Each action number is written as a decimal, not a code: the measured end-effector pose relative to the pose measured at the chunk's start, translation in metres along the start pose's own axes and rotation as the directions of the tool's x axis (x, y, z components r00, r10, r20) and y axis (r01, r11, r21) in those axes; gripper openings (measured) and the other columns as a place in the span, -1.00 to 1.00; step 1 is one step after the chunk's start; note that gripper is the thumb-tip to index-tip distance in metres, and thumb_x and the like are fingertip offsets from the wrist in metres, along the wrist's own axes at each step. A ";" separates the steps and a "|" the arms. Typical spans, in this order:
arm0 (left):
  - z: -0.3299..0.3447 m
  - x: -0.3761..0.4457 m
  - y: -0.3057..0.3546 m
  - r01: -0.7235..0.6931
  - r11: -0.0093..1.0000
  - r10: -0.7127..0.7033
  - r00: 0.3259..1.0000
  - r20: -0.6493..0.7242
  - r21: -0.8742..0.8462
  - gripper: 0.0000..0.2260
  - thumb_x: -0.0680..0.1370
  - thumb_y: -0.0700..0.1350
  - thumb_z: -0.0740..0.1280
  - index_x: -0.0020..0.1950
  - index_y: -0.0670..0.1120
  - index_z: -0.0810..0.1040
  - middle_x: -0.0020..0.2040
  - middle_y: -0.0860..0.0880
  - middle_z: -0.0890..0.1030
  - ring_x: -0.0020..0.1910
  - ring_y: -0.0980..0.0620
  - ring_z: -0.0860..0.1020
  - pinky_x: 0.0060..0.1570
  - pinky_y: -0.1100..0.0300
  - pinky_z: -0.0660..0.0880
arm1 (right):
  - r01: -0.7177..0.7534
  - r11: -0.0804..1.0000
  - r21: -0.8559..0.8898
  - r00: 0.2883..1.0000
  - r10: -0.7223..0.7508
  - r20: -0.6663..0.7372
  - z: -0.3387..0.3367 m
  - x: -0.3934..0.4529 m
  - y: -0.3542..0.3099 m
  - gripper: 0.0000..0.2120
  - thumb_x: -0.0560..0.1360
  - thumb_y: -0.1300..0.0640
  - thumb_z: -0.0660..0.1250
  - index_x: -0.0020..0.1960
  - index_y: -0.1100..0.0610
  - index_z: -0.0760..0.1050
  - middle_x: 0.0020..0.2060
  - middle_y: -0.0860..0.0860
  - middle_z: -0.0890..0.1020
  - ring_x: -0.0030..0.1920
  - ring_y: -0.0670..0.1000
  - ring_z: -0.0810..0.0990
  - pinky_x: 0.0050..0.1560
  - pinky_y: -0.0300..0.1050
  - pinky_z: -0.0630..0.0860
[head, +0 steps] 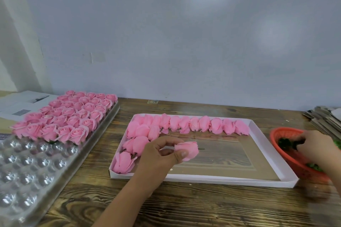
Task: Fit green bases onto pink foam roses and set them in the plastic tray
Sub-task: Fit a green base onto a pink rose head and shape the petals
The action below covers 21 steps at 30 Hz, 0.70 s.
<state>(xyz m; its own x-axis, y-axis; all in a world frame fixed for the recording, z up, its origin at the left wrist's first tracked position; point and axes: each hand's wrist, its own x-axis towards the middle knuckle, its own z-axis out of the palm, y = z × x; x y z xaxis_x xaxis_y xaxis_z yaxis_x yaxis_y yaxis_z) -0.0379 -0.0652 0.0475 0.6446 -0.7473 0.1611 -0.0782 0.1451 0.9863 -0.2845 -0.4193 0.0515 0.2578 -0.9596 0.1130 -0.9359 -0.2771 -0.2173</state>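
Over the white cardboard box (273, 180) at the wooden counter's (184, 206) middle, the left hand (158, 155) pinches a pink foam rose (188, 150). The right hand (313, 145) grasps a green base (285, 143) in the red basket (276, 134). Next: fit base to rose, then the clear plastic tray (27, 167), left.

I saw one pink foam rose (187, 150) held sideways; finished roses (64, 116) filled the clear plastic dimpled tray's (27, 171) far half; green bases (285, 143) lay in a red basket (280, 132).

I see pale pink foam roses (186, 127); dark green bases (285, 143) in orange-red mesh basket (276, 132); clear dimpled plastic tray (27, 167); white shallow cardboard box (230, 180); brown wood-grain table (184, 206).
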 end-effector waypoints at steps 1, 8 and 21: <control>0.000 0.000 0.000 0.003 1.000 -0.003 1.000 0.000 -0.003 -0.78 0.42 -0.20 0.56 -0.06 0.11 0.72 -0.05 0.02 0.74 -0.06 0.06 0.70 -0.14 0.27 0.60 | -0.019 1.000 -0.021 1.000 0.019 -0.001 0.000 -0.001 0.000 -0.81 0.41 0.33 0.34 -0.13 0.09 0.65 -0.37 0.02 0.53 -0.45 -0.03 0.49 -0.54 -0.22 0.32; 0.001 -0.001 0.001 -0.008 1.000 0.008 1.000 -0.002 -0.014 -0.78 0.42 -0.23 0.55 -0.07 0.09 0.73 -0.06 0.01 0.74 -0.08 0.07 0.70 -0.16 0.28 0.60 | -0.097 0.991 -0.089 0.995 0.098 0.012 0.001 -0.007 -0.001 -0.85 0.43 0.19 0.42 -0.32 0.16 0.61 -0.46 0.04 0.57 -0.49 0.02 0.55 -0.59 -0.26 0.31; 0.001 -0.001 0.002 -0.014 1.000 0.014 1.000 -0.003 0.001 -0.75 0.41 -0.22 0.55 -0.07 0.13 0.71 -0.09 0.06 0.74 -0.10 0.10 0.70 -0.16 0.27 0.61 | -0.068 0.991 -0.117 0.998 0.066 -0.025 0.010 0.009 0.024 -0.59 0.49 -0.17 0.35 -0.32 0.15 0.52 -0.55 0.05 0.58 -0.53 0.05 0.58 -0.45 -0.08 0.56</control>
<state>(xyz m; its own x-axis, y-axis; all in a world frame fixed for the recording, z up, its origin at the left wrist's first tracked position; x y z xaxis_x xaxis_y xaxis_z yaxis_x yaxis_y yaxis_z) -0.0399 -0.0649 0.0497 0.6460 -0.7430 0.1752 -0.0885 0.1550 0.9839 -0.3025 -0.4351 0.0375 0.1897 -0.9741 0.1232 -0.9729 -0.2034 -0.1100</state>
